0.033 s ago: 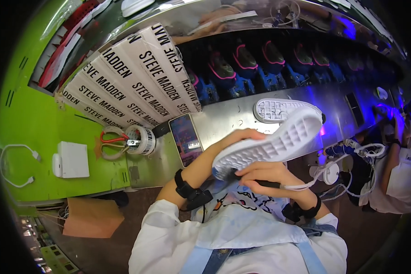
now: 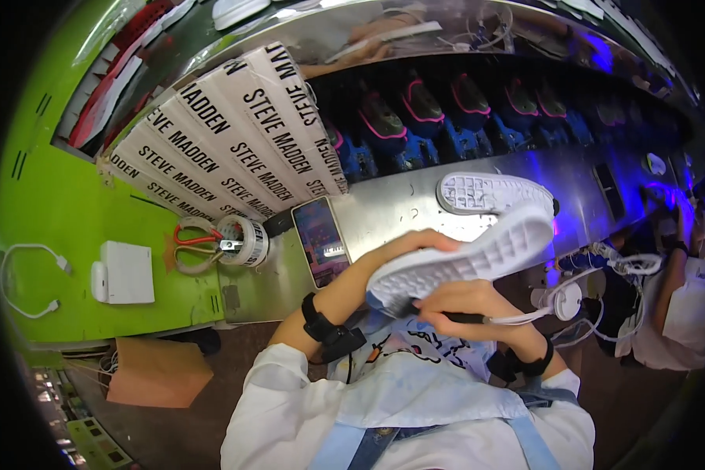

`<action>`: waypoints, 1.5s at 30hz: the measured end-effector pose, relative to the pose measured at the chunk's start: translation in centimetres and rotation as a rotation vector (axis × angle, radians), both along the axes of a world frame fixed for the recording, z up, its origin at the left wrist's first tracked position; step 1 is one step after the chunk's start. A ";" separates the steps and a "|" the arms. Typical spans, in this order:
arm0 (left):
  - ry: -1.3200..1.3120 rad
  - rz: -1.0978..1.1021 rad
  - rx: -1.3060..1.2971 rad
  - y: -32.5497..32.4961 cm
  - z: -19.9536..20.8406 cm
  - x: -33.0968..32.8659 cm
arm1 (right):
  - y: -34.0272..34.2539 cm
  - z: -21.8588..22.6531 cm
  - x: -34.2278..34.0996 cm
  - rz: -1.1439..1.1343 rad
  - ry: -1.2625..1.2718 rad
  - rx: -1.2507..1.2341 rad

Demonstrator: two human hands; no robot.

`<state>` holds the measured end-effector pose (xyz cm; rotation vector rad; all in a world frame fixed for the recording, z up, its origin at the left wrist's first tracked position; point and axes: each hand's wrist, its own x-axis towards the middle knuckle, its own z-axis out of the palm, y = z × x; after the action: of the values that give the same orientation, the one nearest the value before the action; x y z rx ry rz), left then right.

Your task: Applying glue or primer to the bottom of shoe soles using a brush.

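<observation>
Head cam: L hand (image 2: 429,241) grips the sole (image 2: 471,257), ctr-frame, tread facing up; R hand (image 2: 464,301) pinches the corded tool (image 2: 468,319) by its lower-left end, contact unclear. Looks like tool work there; next move prob. needs firm L hold, fine R control.

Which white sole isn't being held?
The far sole: it lies on the metal bench, while the nearer sole is gripped in the left hand.

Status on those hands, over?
Left hand: holding white sole. Right hand: gripping black tool near sole's lower end. Second sole beyond, on metal bench.
</observation>
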<state>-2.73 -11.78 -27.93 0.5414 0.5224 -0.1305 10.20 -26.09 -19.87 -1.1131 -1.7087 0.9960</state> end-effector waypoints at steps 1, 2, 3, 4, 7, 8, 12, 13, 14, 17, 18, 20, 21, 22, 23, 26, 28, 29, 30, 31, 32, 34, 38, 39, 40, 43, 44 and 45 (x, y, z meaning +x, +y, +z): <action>0.000 -0.003 0.124 -0.7 0.8 -0.1 | 0.0 0.4 0.5 0.003 0.001 0.002; -0.346 0.097 0.641 -2.2 2.2 -1.7 | -0.3 1.1 1.4 0.026 0.017 -0.124; -0.343 0.105 0.636 -2.8 4.0 -2.1 | -0.8 1.5 1.6 0.054 0.032 -0.257; -0.287 0.102 0.499 -3.2 5.7 -2.0 | -1.2 1.3 1.6 0.054 0.033 -0.260; -0.117 -0.121 0.286 -1.8 4.1 -1.1 | -1.2 -0.4 1.6 0.117 -0.102 -0.070; 0.053 -0.154 0.136 -0.9 4.1 0.1 | -1.5 -0.1 2.7 0.173 -0.156 -0.136; -0.067 0.081 0.134 -2.5 6.2 -1.5 | -2.3 1.0 3.0 -0.013 -0.049 -0.128; -0.073 0.090 0.143 -2.0 5.0 -1.1 | -2.6 0.6 3.1 -0.004 -0.056 -0.119; 0.000 -0.085 0.348 -1.4 3.5 -0.3 | -3.3 -0.2 3.8 -0.006 -0.138 -0.113; 0.123 -0.222 0.492 -0.8 3.0 -0.5 | -5.7 -2.4 8.8 -0.193 -0.241 -0.046; 0.075 -0.115 0.382 -0.9 3.2 -0.8 | -5.3 -1.0 7.7 -0.414 -0.095 -0.034; -0.083 0.077 0.084 -1.3 6.4 -1.0 | -2.9 2.4 4.7 -0.533 -0.071 0.118; -0.258 0.203 0.205 0.0 5.8 -1.8 | -2.3 3.5 3.9 -0.409 -0.126 0.224; -0.437 0.330 0.341 1.9 5.6 -3.2 | -2.1 3.8 3.4 -0.324 0.083 0.219; -0.314 0.817 0.174 2.0 10.3 -3.9 | -2.4 3.4 3.4 -0.264 0.287 0.195; -0.750 0.716 0.555 10.7 17.6 -6.6 | -3.2 2.0 5.1 -0.413 0.595 0.371; -0.579 0.894 0.362 13.1 20.3 -7.2 | -2.4 1.5 5.2 -0.541 0.485 0.369; -0.405 0.962 0.687 13.3 21.7 -6.7 | -2.2 1.3 4.8 -0.586 0.470 0.337; -0.184 0.942 1.280 13.4 23.2 -5.1 | -2.2 0.9 4.5 -0.598 0.566 0.296; -0.007 0.964 1.644 15.8 23.9 -4.9 | -2.2 0.4 4.4 -0.533 0.597 0.292; 0.473 0.929 2.018 17.6 25.7 -4.9 | -2.3 0.3 4.2 -0.487 0.597 0.266; 1.231 0.318 2.515 22.3 27.8 -3.8 | -2.2 0.7 3.6 -0.450 0.592 0.252; 1.163 0.352 2.298 27.8 27.6 -2.6 | -2.9 0.2 4.2 -0.517 0.594 0.270; 1.354 0.401 2.402 28.1 27.3 -1.7 | -3.1 0.0 4.4 -0.595 0.599 0.242; 1.556 0.451 2.494 28.4 27.1 -1.0 | -3.4 -0.2 4.6 -0.673 0.605 0.213; 1.619 0.568 2.284 34.4 27.7 -5.7 | -4.2 -0.4 5.2 -0.691 0.619 0.217; 1.486 0.374 2.255 36.2 27.7 -8.3 | -4.5 -0.3 5.4 -0.683 0.625 0.216; 1.351 0.187 2.214 37.2 27.9 -10.2 | -4.8 -0.4 5.7 -0.715 0.633 0.194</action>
<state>-12.96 25.37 -0.04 2.6134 2.0145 0.4155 15.94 -30.93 -20.25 -1.0170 -0.7821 0.6053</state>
